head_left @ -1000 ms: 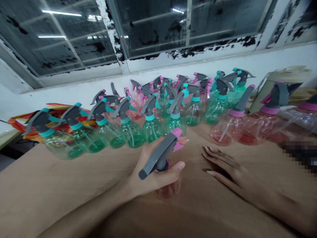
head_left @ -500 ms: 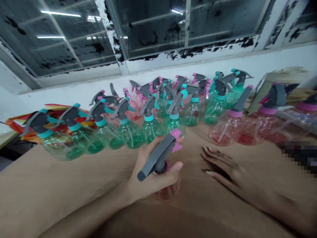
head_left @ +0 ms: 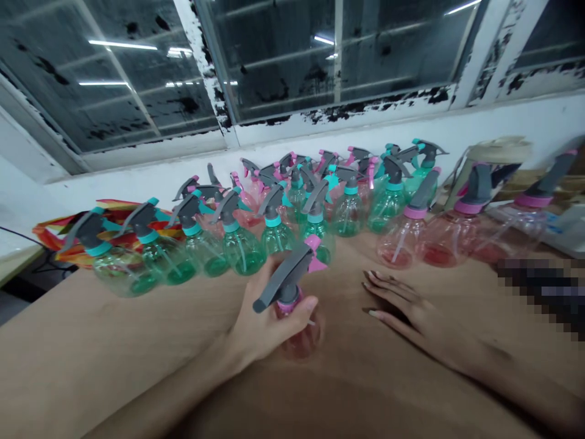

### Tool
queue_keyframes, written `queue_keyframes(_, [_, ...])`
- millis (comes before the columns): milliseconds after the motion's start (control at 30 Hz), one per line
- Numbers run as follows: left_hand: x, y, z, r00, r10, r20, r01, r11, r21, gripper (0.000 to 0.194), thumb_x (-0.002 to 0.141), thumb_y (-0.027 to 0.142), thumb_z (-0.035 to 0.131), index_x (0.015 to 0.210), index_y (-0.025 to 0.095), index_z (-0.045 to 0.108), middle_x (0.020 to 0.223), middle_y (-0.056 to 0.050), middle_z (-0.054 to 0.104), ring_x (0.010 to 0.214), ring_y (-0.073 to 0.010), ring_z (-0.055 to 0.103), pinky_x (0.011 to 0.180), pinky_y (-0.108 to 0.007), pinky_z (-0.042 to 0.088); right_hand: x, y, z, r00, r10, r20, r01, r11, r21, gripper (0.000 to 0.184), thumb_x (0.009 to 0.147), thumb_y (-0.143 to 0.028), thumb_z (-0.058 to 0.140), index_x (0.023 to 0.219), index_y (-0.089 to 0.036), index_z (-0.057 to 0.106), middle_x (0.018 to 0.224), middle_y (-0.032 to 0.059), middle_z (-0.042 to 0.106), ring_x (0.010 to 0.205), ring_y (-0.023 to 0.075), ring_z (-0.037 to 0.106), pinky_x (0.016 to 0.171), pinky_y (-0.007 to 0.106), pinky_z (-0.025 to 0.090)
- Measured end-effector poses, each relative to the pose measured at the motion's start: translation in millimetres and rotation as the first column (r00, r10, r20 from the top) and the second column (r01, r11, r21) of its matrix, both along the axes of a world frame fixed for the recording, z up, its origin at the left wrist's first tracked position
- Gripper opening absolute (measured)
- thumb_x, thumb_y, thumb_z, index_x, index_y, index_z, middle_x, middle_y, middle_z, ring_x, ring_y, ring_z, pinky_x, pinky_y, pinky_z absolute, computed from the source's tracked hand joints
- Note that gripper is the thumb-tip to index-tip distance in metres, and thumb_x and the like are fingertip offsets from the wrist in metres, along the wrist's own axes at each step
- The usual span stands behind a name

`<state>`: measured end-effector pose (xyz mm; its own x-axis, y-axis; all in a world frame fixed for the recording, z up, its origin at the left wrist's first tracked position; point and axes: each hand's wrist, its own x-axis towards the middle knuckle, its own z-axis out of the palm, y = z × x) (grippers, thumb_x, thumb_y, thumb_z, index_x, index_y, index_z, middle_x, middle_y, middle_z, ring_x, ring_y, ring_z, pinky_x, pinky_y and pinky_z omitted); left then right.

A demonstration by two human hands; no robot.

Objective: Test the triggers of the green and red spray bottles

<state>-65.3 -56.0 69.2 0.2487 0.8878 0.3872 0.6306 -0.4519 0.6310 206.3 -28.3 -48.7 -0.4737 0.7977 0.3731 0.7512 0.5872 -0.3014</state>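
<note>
My left hand (head_left: 262, 314) is wrapped round a clear pink spray bottle (head_left: 301, 338) with a grey and pink trigger head. The bottle is close to upright, low over or on the table; whether its base touches is unclear. My right hand (head_left: 404, 305) lies on the tabletop to the right, fingers stretched out, holding nothing. Just beyond it are several pink spray bottles (head_left: 397, 247). Past my left hand runs a row of green spray bottles (head_left: 244, 253) with grey and teal heads.
More pink and green bottles crowd the back of the wooden table (head_left: 150, 347), along the wall. An orange and red patterned bag (head_left: 121, 210) lies at the back left. A beige container (head_left: 496, 155) stands at the back right, and a blurred-out dark object (head_left: 543, 292) lies at the right edge.
The view has shifted slightly. The held bottle's head has tipped a little, so its pink collar shows more, still in my left hand. My right hand stays flat on the table.
</note>
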Motion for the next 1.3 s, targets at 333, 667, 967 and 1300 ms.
queue_keyframes(333, [2,-5,6.9,0.994,0.067,-0.090,-0.064,0.997,0.033,0.020,0.080,0.038,0.063,0.092,0.023,0.062,0.091,-0.001,0.064,0.083,-0.0190,0.063,0.075,-0.031,0.050,-2,1,4.4,0.997,0.006,-0.073,-0.011,0.998,-0.063,0.051,0.088,-0.049,0.043,0.128,-0.019,0.050,0.137,0.0077,0.047,0.129,0.0231,0.036,0.107,0.044,0.030])
queue_keyframes(667, [87,66,16.0,0.994,0.037,-0.104,-0.017,0.982,0.188,0.026,0.072,0.038,0.070,0.086,0.018,0.061,0.086,-0.005,0.066,0.084,-0.0219,0.061,0.077,-0.035,0.046,5,-4,30.0,0.964,-0.226,-0.143,0.220,0.974,-0.057,0.029,0.090,-0.037,0.040,0.110,-0.024,0.058,0.113,0.0046,0.064,0.095,0.0229,0.064,0.079,0.040,0.051])
queue_keyframes(967, [111,116,-1.2,0.994,0.092,-0.053,-0.080,0.977,0.199,0.031,0.069,0.037,0.071,0.091,0.017,0.060,0.076,-0.004,0.065,0.072,-0.0212,0.061,0.069,-0.034,0.046,10,3,28.9,0.899,-0.431,-0.077,0.429,0.902,-0.040,0.030,0.089,-0.042,0.040,0.099,-0.022,0.061,0.085,0.0065,0.071,0.076,0.0254,0.067,0.060,0.034,0.047])
queue_keyframes(1300, [112,131,-10.7,0.994,0.095,0.046,-0.103,0.974,0.200,0.053,0.070,0.038,0.070,0.115,0.016,0.053,0.081,-0.007,0.065,0.079,-0.0252,0.061,0.071,-0.037,0.047,25,12,42.8,0.780,-0.615,-0.111,0.617,0.787,-0.022,0.025,0.086,-0.042,0.043,0.088,-0.023,0.060,0.071,0.0031,0.070,0.065,0.0226,0.065,0.053,0.030,0.039])
